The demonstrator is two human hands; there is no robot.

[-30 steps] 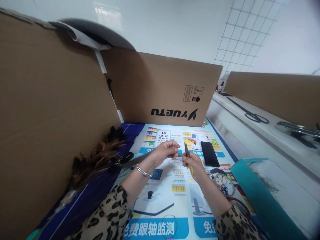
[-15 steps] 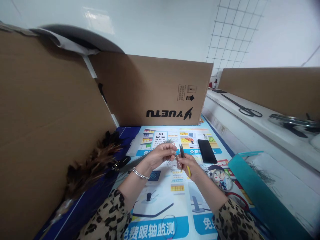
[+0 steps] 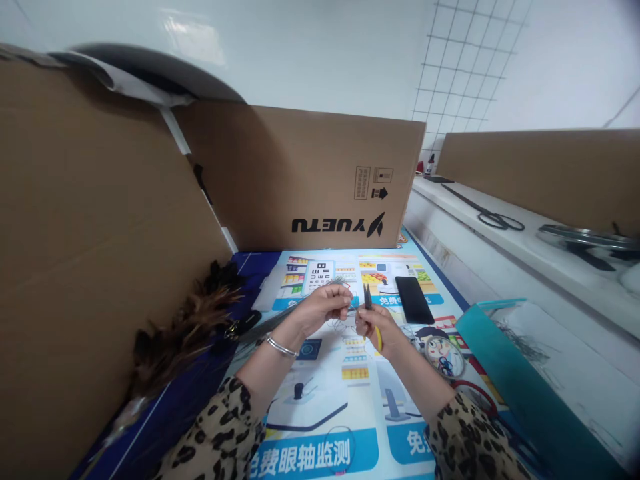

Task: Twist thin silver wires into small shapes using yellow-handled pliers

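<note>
My left hand [image 3: 327, 307] is closed, its thumb and forefinger pinched on a thin strand [image 3: 354, 307] that runs toward the other hand. Fingers wrapped round yellow-handled scissors [image 3: 369, 298], my right hand [image 3: 376, 325] is just to the right, the dark blades pointing up and away. The fingertips of both hands are close together but apart. Thin wire-like loops [image 3: 340, 325] show beneath them over the printed table cover [image 3: 320, 393].
A black phone [image 3: 414, 300] lies right of my hands, with a round clear dish [image 3: 445, 357] nearer. At the right stands a teal box [image 3: 540, 393] of thin strands. Brown feathers [image 3: 180, 340] lie left. Cardboard [image 3: 300, 167] stands behind; large scissors [image 3: 493, 217] rest on a ledge.
The scissor blades look closer together and have shifted slightly right. My right hand has moved a little right, away from my left hand.
</note>
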